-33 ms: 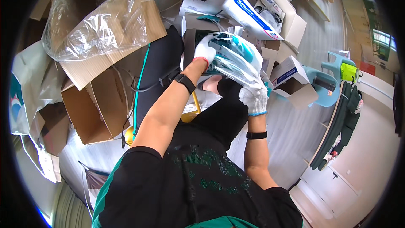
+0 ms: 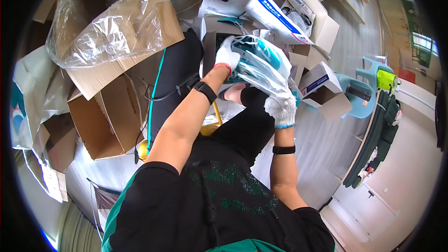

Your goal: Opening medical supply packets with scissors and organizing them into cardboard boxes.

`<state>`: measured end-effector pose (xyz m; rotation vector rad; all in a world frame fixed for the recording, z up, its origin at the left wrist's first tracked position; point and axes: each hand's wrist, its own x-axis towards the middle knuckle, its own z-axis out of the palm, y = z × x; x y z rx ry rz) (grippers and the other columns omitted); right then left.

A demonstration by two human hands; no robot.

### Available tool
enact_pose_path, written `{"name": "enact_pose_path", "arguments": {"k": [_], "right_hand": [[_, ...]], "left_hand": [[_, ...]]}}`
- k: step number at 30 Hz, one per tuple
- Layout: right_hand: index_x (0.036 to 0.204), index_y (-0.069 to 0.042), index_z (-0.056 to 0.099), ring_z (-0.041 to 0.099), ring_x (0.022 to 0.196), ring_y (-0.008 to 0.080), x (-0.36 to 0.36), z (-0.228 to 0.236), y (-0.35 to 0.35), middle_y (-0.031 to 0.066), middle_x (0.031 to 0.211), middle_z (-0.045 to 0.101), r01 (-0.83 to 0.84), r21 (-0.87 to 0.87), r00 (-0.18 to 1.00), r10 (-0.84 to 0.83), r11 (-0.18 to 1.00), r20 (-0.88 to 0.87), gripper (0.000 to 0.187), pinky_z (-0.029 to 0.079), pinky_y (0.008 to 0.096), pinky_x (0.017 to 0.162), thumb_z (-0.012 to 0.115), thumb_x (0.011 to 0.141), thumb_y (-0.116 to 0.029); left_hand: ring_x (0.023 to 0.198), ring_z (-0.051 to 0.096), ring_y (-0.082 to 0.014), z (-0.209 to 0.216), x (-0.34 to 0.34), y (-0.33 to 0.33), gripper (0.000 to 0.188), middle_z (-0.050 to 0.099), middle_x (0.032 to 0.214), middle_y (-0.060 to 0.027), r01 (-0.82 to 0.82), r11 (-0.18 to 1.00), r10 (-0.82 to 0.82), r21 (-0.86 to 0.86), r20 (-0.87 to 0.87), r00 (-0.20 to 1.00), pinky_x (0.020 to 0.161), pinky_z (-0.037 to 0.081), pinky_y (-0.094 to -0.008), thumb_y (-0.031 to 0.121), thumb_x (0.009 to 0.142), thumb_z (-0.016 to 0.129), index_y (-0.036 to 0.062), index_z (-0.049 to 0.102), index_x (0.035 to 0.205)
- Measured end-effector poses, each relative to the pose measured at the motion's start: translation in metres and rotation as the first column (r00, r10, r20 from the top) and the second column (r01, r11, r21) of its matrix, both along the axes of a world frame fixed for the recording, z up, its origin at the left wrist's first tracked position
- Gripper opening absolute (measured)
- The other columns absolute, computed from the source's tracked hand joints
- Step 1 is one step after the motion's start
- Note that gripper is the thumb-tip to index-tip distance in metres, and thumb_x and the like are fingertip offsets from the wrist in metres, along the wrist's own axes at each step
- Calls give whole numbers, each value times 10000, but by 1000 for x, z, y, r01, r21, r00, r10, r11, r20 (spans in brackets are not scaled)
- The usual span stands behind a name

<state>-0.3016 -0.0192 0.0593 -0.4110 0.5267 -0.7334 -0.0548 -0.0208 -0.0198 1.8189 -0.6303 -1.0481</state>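
My left hand [image 2: 227, 57], in a white knit glove with a red cuff, grips the left edge of a bundle of teal and white face masks [image 2: 268, 58], its fingertips partly hidden. Clear plastic packets and white ear loops show in the bundle. My right hand [image 2: 281, 111], in a white glove with a blue cuff, is closed around the bundle's lower right end. Beneath the bundle stands an open carton [image 2: 209, 46] with more teal pieces inside; the bundle covers much of it.
A white and blue box [image 2: 275, 15] leans in a large carton [image 2: 327, 35] beyond my hands. To the right lie a small open box [image 2: 322, 84] and a light-blue stool [image 2: 357, 95]. At left are an empty brown carton [image 2: 105, 123] and plastic-covered cardboard [image 2: 119, 32].
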Motion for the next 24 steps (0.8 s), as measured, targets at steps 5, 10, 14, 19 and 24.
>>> {"name": "enact_pose_path", "arguments": {"k": [5, 10, 14, 19, 24], "right_hand": [[1261, 37, 521, 633, 1009, 269, 2, 7, 1, 164, 1150, 642, 141, 141, 986, -125, 980, -114, 426, 526, 378, 883, 357, 1037, -286], [1268, 49, 521, 624, 1056, 284, -5, 21, 7, 169, 1202, 622, 119, -22, 949, -120, 993, -292, 405, 514, 373, 925, 361, 1036, -242], [1272, 50, 527, 643, 1019, 238, -43, 26, 10, 169, 1226, 617, -173, -456, 624, -262, 873, -736, 366, 535, 333, 876, 371, 1008, -150], [1296, 43, 491, 611, 563, 187, -97, 31, 12, 263, 1129, 613, 207, 440, 960, -267, 874, 79, 553, 511, 259, 413, 513, 902, -344], [1326, 61, 448, 645, 688, 195, -105, 37, 17, 282, 1212, 564, 247, 380, 927, -332, 891, 176, 603, 561, 255, 492, 498, 916, -378]], "left_hand": [[1233, 517, -351, 7, 2, -11, 792, 537, 1326, -207, 107, 941, 16, -322, 358, 934, 1052, 397, -357, 112, 673, 751, 65, 431, 1397], [912, 652, -358, 6, 5, -29, 282, 688, 958, -176, 363, 926, -327, -106, 257, 909, 835, 509, -392, 251, 852, 644, 51, 688, 1046], [881, 651, -372, -22, 10, -31, 248, 681, 948, -178, 228, 974, -217, 0, 296, 930, 780, 514, -398, 278, 866, 609, 84, 724, 968], [867, 646, -388, -40, 12, -35, 236, 676, 916, -189, 59, 991, -100, 121, 369, 924, 776, 505, -434, 270, 860, 615, 70, 726, 915], [897, 660, -375, -41, 12, -39, 243, 687, 953, -193, 113, 961, -231, 251, 511, 828, 794, 530, -439, 250, 886, 573, 63, 724, 859]]}}
